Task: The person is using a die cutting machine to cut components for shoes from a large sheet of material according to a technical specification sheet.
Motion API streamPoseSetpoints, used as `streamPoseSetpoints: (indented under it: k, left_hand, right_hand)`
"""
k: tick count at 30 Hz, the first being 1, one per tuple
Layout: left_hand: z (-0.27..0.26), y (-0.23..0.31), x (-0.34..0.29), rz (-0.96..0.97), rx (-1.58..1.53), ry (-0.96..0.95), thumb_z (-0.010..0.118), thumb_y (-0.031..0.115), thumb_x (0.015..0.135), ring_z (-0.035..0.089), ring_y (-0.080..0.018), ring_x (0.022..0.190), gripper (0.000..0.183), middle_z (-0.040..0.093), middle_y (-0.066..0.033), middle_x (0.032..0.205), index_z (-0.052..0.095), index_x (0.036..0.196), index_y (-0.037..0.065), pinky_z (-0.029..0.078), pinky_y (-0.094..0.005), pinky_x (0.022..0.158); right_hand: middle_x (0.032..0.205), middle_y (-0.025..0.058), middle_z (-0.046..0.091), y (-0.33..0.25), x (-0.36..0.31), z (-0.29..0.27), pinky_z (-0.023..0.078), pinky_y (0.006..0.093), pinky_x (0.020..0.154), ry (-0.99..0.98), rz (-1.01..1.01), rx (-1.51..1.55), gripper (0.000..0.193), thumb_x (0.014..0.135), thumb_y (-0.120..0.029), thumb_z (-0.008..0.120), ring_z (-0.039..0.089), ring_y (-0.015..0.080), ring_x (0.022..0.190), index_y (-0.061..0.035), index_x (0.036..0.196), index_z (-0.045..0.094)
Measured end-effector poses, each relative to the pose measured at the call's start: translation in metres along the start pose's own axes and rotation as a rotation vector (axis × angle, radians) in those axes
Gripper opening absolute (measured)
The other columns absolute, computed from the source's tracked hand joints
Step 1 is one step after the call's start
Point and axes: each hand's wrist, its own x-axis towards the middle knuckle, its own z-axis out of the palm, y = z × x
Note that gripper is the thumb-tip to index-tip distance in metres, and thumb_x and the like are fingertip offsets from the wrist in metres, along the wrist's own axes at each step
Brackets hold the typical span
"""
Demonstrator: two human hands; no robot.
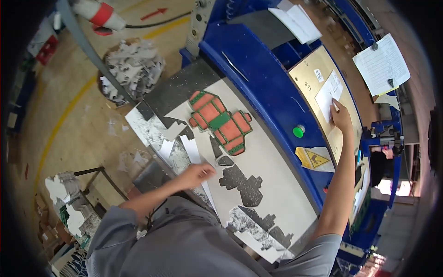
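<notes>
My right hand [342, 115] reaches far out to the right, its fingers closed at the lower edge of a white paper slip [328, 91] on a tan board. My left hand [198, 175] hovers by the near edge of a pale sheet [272, 177], fingers curled in with nothing visible in them. Beyond it, a red cutting die with green edges [219, 121] lies flat on the sheet. Dark box-shaped cut-outs [242, 185] show in the sheet between my hands and body. A narrow white strip [191, 150] passes beside my left hand.
A blue machine beam [263, 74] runs behind the sheet, with a green button [299, 132] and yellow warning sign [316, 159]. The tan board [307, 69] lies on its right. A bin of paper scraps [134, 67] stands far left. Clipped papers [382, 64] hang far right.
</notes>
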Motion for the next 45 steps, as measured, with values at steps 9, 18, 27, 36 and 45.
streamPoseSetpoints:
  k: [9, 18, 27, 36, 45]
  left_hand:
    - [-0.132, 0.003, 0.033, 0.15, 0.212, 0.585, 0.068, 0.011, 0.084, 0.065, -0.0236, 0.076, 0.023, 0.066, -0.0089, 0.088, 0.061, 0.105, 0.006, 0.052, -0.0342, 0.067]
    - [-0.194, -0.005, 0.089, -0.062, 0.673, 0.432, 0.081, 0.023, 0.069, 0.052, -0.0319, 0.105, 0.053, 0.057, -0.0083, 0.108, 0.056, 0.115, 0.013, 0.042, -0.0434, 0.087]
    - [-0.098, -0.023, 0.027, 0.403, 0.851, 0.491, 0.062, 0.012, 0.072, 0.049, -0.0272, 0.094, 0.029, 0.054, -0.006, 0.103, 0.06, 0.101, 0.009, 0.036, -0.0444, 0.077]
    - [-0.048, -0.011, 0.035, 0.545, 1.063, -0.053, 0.064, 0.033, 0.079, 0.042, -0.0295, 0.126, 0.038, 0.055, -0.0125, 0.121, 0.06, 0.108, 0.009, 0.021, -0.0496, 0.113]
    - [-0.095, 0.007, 0.053, 0.44, 0.74, -0.124, 0.065, 0.028, 0.083, 0.055, -0.0264, 0.096, 0.02, 0.059, -0.0075, 0.09, 0.062, 0.09, 0.009, 0.042, -0.0389, 0.085]
  right_hand:
    - [0.081, 0.0015, 0.058, -0.191, -0.19, 0.102, 0.039, 0.0221, 0.057, 0.452, -0.128, 0.476, 0.013, 0.089, -0.013, 0.065, 0.048, 0.0085, 0.067, -0.0037, 0.099, 0.065]
    - [0.138, 0.0198, 0.04, -0.265, -0.124, 0.234, 0.029, 0.05, 0.108, -0.404, -0.407, 0.113, 0.118, 0.055, -0.039, 0.085, 0.038, 0.0407, 0.129, -0.0214, 0.152, 0.019]
    - [0.124, 0.0155, 0.051, -0.242, -0.125, 0.226, 0.037, 0.0482, 0.1, -0.398, -0.45, 0.011, 0.116, 0.05, -0.034, 0.085, 0.048, 0.0375, 0.117, -0.0211, 0.15, 0.027]
    - [0.146, 0.0211, 0.029, -0.24, -0.119, 0.219, 0.027, 0.0506, 0.11, -0.303, -0.427, 0.186, 0.104, 0.061, -0.029, 0.084, 0.029, 0.0411, 0.135, -0.0163, 0.148, 0.029]
    - [0.13, 0.0217, 0.044, -0.177, -0.219, 0.238, 0.035, 0.0435, 0.105, 0.207, 0.188, 0.54, 0.07, 0.076, -0.022, 0.076, 0.041, 0.0374, 0.124, -0.0019, 0.135, 0.044]
